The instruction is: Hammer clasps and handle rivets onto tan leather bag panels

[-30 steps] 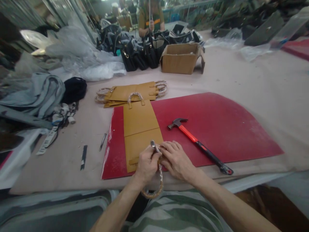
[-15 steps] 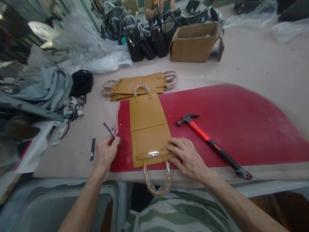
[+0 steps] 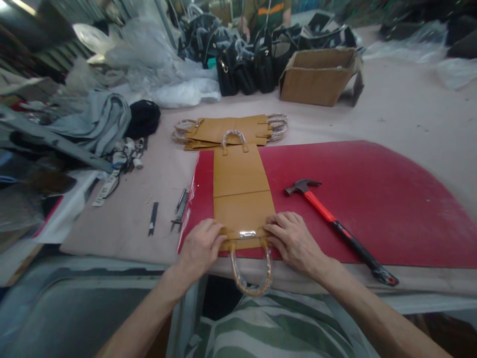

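A flat mustard-yellow bag panel [image 3: 242,174] lies lengthwise before me on a red mat [image 3: 335,199]. It has a plastic-wrapped handle at each end, and the near handle [image 3: 251,289] hangs over the table edge. Beside that handle, a strap with a shiny metal plate [image 3: 247,233] crosses the panel. My left hand [image 3: 203,241] pinches the panel's near left edge, fingers closed. At the near right edge my right hand [image 3: 292,238] grips the panel between thumb and fingers. To the right rests a claw hammer [image 3: 328,214] with a red and black handle.
Thin metal tools [image 3: 181,211] and a dark strip [image 3: 153,219] lie on the left. Behind is a stack of yellow panels [image 3: 231,127]. Farther back stand black handbags [image 3: 244,74], a cardboard box [image 3: 318,79] and plastic wrapping [image 3: 167,84]. Another person [image 3: 270,15] is at the far side.
My left hand has put down the thin metal tool left of the mat and moved right onto the panel's near left edge. My right hand stays at the right edge. The view has shifted slightly.
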`<state>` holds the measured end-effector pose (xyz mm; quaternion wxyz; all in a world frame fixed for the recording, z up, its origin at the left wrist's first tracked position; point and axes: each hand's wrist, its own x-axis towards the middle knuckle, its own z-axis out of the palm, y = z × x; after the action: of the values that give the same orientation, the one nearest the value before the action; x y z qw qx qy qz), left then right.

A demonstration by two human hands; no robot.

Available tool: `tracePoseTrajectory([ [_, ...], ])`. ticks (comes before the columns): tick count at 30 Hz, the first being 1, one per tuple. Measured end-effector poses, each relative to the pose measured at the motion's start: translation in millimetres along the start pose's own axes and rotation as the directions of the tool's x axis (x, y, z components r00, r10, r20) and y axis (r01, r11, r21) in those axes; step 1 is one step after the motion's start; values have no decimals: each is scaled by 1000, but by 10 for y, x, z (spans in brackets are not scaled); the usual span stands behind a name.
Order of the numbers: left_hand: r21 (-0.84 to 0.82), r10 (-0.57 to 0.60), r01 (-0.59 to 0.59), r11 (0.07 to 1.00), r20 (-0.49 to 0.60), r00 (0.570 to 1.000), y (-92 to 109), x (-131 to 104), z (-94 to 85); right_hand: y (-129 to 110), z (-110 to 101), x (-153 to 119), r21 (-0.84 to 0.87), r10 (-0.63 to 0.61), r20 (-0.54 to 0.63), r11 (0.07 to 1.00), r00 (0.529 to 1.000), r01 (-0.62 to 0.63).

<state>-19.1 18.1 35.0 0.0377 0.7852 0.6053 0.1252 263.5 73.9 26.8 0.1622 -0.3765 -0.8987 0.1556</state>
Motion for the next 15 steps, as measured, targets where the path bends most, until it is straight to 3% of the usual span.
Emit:
tracePoseTrajectory([
  [4, 112, 148, -167, 979, 167, 975, 275, 33, 41, 18, -78, 129, -95, -61, 160, 993, 985, 77],
  [8, 243, 264, -311, 919, 208, 942, 236, 33, 58, 6, -71, 116, -173, -105, 220, 974, 970, 145],
  [11, 231, 337, -356, 905, 121, 934, 137, -29, 108, 0, -14, 55, -186, -166, 174, 962, 971, 198],
  [15, 113, 432, -419, 901, -136, 892, -21, -110, 158, 54, 68, 6, -130, -237, 111, 959, 965, 251],
])
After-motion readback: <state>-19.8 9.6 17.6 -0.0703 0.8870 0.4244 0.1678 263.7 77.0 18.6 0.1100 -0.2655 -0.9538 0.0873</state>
